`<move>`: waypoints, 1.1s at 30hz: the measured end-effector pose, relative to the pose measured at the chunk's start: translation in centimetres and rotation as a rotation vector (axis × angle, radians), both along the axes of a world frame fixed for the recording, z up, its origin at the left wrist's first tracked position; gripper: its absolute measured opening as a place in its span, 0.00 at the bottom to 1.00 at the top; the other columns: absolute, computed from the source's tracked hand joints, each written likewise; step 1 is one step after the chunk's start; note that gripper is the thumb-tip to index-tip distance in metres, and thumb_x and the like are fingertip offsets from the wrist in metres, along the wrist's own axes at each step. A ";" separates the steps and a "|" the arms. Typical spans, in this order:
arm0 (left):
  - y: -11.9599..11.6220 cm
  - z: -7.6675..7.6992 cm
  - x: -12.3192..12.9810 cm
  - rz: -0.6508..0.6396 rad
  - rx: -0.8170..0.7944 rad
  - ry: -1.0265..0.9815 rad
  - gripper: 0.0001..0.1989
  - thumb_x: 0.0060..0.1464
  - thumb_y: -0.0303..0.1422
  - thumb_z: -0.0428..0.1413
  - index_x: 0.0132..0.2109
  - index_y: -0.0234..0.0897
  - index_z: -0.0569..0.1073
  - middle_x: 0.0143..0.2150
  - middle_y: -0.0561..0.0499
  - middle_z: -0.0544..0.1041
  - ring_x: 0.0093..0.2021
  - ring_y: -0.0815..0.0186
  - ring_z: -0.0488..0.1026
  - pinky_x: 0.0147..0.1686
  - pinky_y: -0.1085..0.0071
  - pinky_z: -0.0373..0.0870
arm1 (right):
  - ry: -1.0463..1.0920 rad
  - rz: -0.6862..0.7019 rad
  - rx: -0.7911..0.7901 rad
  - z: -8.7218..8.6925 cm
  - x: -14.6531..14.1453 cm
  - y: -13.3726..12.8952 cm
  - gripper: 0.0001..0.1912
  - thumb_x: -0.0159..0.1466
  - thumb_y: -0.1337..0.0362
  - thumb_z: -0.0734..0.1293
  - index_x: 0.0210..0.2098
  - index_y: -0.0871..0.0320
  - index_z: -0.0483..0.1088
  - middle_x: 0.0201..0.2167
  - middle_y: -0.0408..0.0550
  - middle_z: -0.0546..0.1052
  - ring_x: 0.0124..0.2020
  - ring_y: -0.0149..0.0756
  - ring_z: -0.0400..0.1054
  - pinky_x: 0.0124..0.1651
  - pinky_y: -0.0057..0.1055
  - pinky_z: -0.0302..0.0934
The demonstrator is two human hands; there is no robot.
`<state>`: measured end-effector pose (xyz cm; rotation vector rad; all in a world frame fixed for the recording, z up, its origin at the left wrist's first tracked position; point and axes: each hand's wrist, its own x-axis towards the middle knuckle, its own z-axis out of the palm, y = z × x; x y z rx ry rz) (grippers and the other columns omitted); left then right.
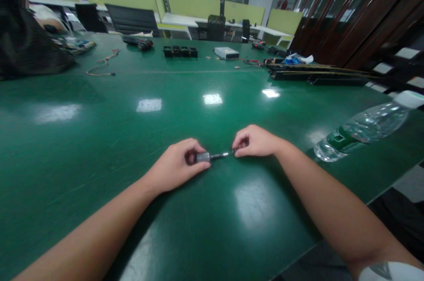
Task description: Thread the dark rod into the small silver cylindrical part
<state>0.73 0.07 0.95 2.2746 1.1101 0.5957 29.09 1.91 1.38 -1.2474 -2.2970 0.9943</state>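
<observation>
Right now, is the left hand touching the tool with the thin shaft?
Touching. The head view shows it: the left hand grips the tool between thumb and fingers, with its thin shaft pointing toward the right hand.

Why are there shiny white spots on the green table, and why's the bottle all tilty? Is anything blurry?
Head view: the white patches on the green table are glare, likely lights reflected in its glossy top; head view: the bottle leans near the right edge, perhaps stretched by a wide lens; head view: the small piece in the right hand is too small and blurry to identify.
</observation>
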 end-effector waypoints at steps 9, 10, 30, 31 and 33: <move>0.0 0.0 0.0 -0.003 0.001 0.005 0.13 0.54 0.43 0.62 0.38 0.37 0.74 0.30 0.54 0.72 0.29 0.66 0.70 0.30 0.71 0.64 | 0.055 0.015 -0.028 -0.5 -1.4 -0.4 0.15 0.54 0.60 0.76 0.39 0.62 0.80 0.28 0.45 0.78 0.27 0.29 0.69 0.31 0.25 0.61; 0.0 0.0 0.0 -0.002 0.004 0.005 0.13 0.54 0.42 0.62 0.38 0.37 0.74 0.30 0.54 0.72 0.29 0.66 0.70 0.30 0.71 0.64 | 0.079 -0.001 -0.033 -0.7 -1.8 -0.5 0.15 0.55 0.60 0.76 0.39 0.62 0.80 0.27 0.45 0.78 0.27 0.28 0.68 0.31 0.25 0.61; 0.0 -0.1 -0.1 -0.010 0.007 -0.009 0.14 0.56 0.44 0.60 0.40 0.37 0.76 0.29 0.54 0.73 0.28 0.67 0.70 0.29 0.72 0.64 | 0.051 0.108 0.361 -1.3 -5.2 -1.9 0.08 0.61 0.65 0.72 0.40 0.60 0.79 0.35 0.48 0.79 0.36 0.32 0.72 0.40 0.26 0.62; 0.0 -0.1 -0.1 -0.010 0.008 -0.008 0.14 0.55 0.44 0.60 0.40 0.37 0.76 0.29 0.54 0.73 0.28 0.67 0.70 0.29 0.72 0.64 | 0.047 0.108 0.363 -1.3 -5.2 -1.9 0.08 0.61 0.65 0.72 0.40 0.60 0.79 0.35 0.48 0.79 0.36 0.32 0.72 0.40 0.26 0.62; 0.0 0.0 -0.1 -0.009 0.007 -0.007 0.13 0.55 0.43 0.61 0.40 0.37 0.76 0.28 0.54 0.73 0.28 0.67 0.70 0.29 0.72 0.64 | 0.045 0.111 0.364 -1.3 -5.2 -1.9 0.08 0.61 0.65 0.72 0.40 0.59 0.79 0.35 0.47 0.79 0.36 0.31 0.72 0.40 0.26 0.62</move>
